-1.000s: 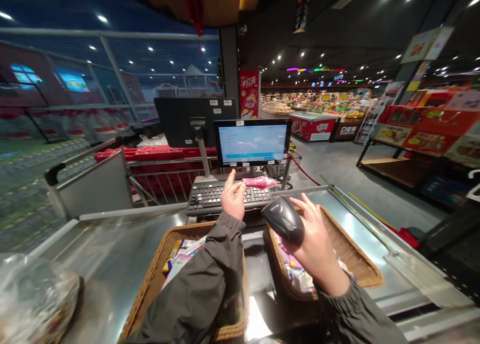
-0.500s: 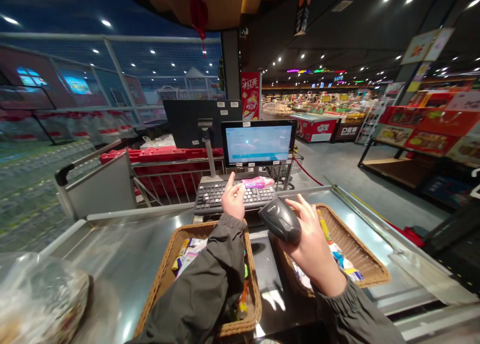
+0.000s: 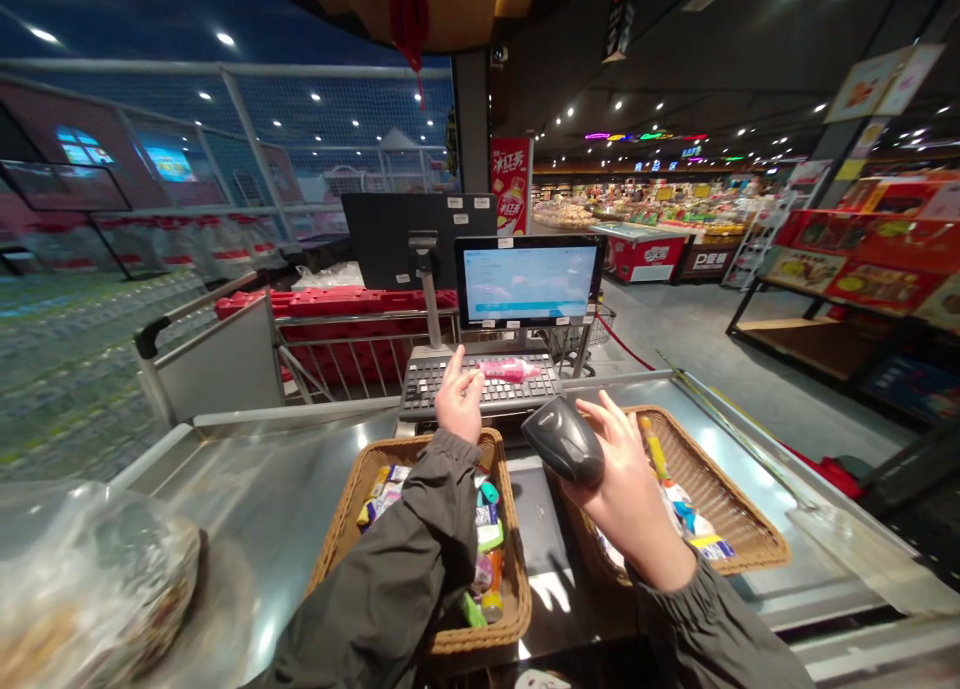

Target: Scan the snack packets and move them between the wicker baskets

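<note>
Pinched in my left hand is one end of a small pink tube-shaped package, held out over the black keyboard. Its label is too small to read. My right hand is wrapped round a black barcode scanner, whose head points left toward the package. Below my left forearm lies a wicker basket of small colourful packages. A second wicker basket, partly covered by my right hand, holds a few more packets.
A lit monitor stands behind the keyboard, beside a second screen seen from the back. On the left of the metal counter sits a clear plastic bag. Carts stand beyond the counter.
The pink package has turned slightly in my left hand. My left forearm has shifted, showing more of the left basket's contents. The whole view has swung a little to the left.
</note>
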`<action>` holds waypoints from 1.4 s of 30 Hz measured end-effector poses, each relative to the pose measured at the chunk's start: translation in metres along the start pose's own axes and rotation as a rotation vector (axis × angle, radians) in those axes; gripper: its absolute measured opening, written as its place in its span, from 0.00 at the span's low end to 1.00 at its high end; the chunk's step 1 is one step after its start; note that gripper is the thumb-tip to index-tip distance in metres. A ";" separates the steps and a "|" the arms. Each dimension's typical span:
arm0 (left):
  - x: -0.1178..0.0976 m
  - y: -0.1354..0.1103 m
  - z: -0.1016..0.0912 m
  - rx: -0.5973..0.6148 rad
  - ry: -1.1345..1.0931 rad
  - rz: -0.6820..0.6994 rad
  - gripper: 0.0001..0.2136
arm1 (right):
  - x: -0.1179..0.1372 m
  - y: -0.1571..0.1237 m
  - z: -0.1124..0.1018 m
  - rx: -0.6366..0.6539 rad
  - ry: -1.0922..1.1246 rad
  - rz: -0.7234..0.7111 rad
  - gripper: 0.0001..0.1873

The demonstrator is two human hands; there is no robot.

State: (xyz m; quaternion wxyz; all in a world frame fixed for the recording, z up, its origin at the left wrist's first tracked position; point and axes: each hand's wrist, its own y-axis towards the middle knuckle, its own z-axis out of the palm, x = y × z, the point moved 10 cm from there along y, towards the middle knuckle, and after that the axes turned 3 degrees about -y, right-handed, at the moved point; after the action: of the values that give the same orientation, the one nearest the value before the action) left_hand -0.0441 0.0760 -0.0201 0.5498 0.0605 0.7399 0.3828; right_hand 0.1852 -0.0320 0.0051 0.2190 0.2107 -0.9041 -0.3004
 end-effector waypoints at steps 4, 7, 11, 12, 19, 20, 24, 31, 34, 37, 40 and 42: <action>0.008 -0.009 -0.021 0.008 0.105 0.028 0.10 | 0.002 -0.003 0.010 0.025 0.019 -0.007 0.23; 0.014 -0.018 -0.035 0.029 0.197 0.051 0.11 | 0.005 -0.004 0.018 0.045 0.031 -0.011 0.23; 0.025 -0.029 -0.047 0.082 0.305 0.026 0.11 | 0.011 -0.004 0.025 0.053 0.069 -0.021 0.25; 0.028 -0.032 -0.049 0.100 0.328 0.010 0.11 | 0.013 -0.004 0.027 0.054 0.078 -0.026 0.26; 0.042 -0.047 -0.058 0.210 0.400 -0.065 0.12 | 0.024 -0.005 0.037 0.093 0.094 -0.059 0.24; 0.045 -0.050 -0.059 0.221 0.409 -0.074 0.12 | 0.024 -0.006 0.038 0.098 0.094 -0.059 0.24; 0.064 -0.064 -0.059 0.286 0.438 -0.114 0.11 | 0.024 -0.008 0.039 0.112 0.105 -0.045 0.23; 0.104 -0.095 -0.042 0.520 0.602 -0.253 0.12 | 0.020 -0.010 0.038 0.131 0.092 -0.025 0.20; 0.113 -0.102 -0.039 0.717 0.809 -0.301 0.13 | 0.010 -0.013 0.031 0.114 0.079 -0.007 0.20; 0.093 -0.094 -0.038 0.812 1.023 -0.118 0.14 | -0.010 -0.018 0.019 0.071 0.053 0.024 0.19; 0.047 -0.084 -0.018 0.792 1.010 0.147 0.15 | -0.038 -0.026 0.001 -0.005 0.006 0.069 0.19; 0.015 -0.084 0.008 0.766 0.917 0.304 0.15 | -0.059 -0.033 -0.012 -0.055 -0.036 0.106 0.18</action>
State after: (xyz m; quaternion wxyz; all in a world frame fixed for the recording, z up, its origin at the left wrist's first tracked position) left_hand -0.0149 0.0291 -0.0852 0.0541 0.1875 0.9691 0.1511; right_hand 0.2477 -0.0312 -0.0229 0.2239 0.1511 -0.9092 -0.3169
